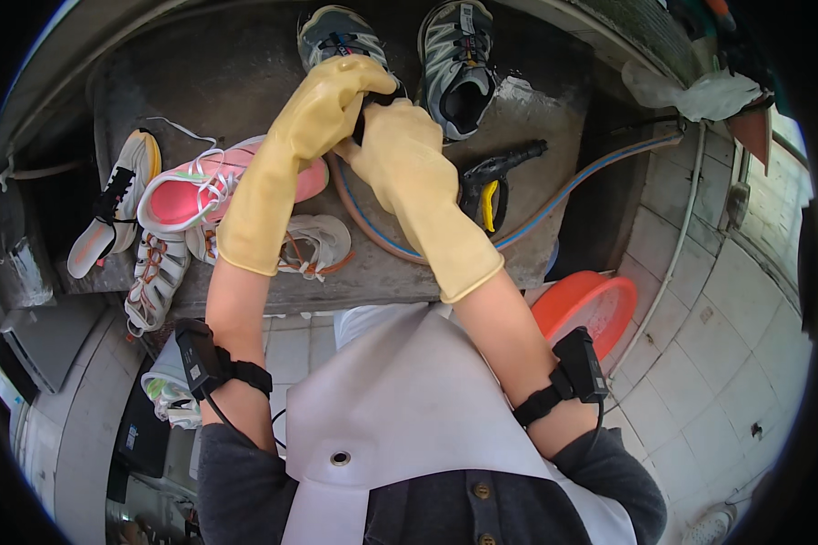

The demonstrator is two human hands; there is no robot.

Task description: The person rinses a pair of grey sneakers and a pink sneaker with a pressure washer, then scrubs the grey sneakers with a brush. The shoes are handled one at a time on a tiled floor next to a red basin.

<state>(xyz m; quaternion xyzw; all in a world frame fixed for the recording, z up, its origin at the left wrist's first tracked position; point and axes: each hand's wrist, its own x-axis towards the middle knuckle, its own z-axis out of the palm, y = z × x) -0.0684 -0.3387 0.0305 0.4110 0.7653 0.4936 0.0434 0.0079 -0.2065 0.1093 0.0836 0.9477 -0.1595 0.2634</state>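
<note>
Both my hands wear long yellow rubber gloves and meet over a wet concrete slab (218,82). My left hand (332,104) and my right hand (400,145) close together around a small dark object, mostly hidden between the gloves; what it is cannot be told. Just beyond them stand two grey sports shoes, one (336,36) right above my left hand and one (459,64) to its right. A black and yellow spray gun (491,182) lies on the slab just right of my right wrist.
A pink shoe (191,195), a white and orange shoe (118,200) and white strappy shoes (159,272) lie at the left. A blue and orange hose (573,186) runs right. An orange basin (595,304) sits on the tiled floor (709,363). I wear a white apron.
</note>
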